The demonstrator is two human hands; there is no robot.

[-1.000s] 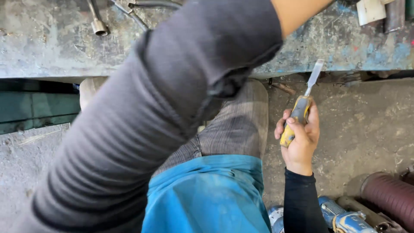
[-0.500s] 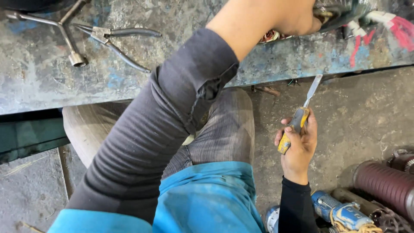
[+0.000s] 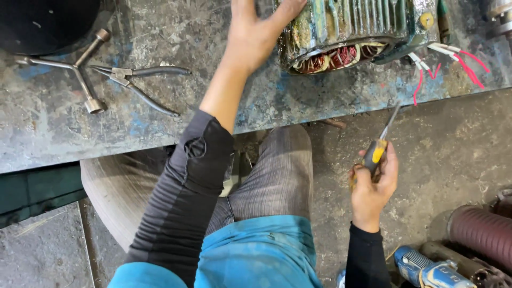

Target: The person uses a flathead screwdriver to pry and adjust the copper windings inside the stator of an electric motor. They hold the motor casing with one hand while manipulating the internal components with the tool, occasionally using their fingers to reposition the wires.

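My left hand [image 3: 256, 32] reaches up over the worn metal bench [image 3: 160, 128], fingers spread against the left end of a green ribbed electric motor housing [image 3: 352, 26] whose open end shows red and copper windings. Red and white wires [image 3: 453, 58] trail from the motor's right side. My right hand [image 3: 373, 186] hangs below the bench edge, gripping a screwdriver [image 3: 380, 144] with a yellow and black handle, its blade pointing up toward the bench.
Long-nose pliers [image 3: 138, 80] and a three-way socket wrench [image 3: 74, 69] lie on the bench at left. A blue and yellow power tool [image 3: 426, 269] and a dark red ribbed hose [image 3: 480, 234] rest on the concrete floor at lower right.
The view has tilted up, bringing the motor and bench tools into sight. My left arm has stretched out to the motor. My right hand keeps the screwdriver at about the same spot.
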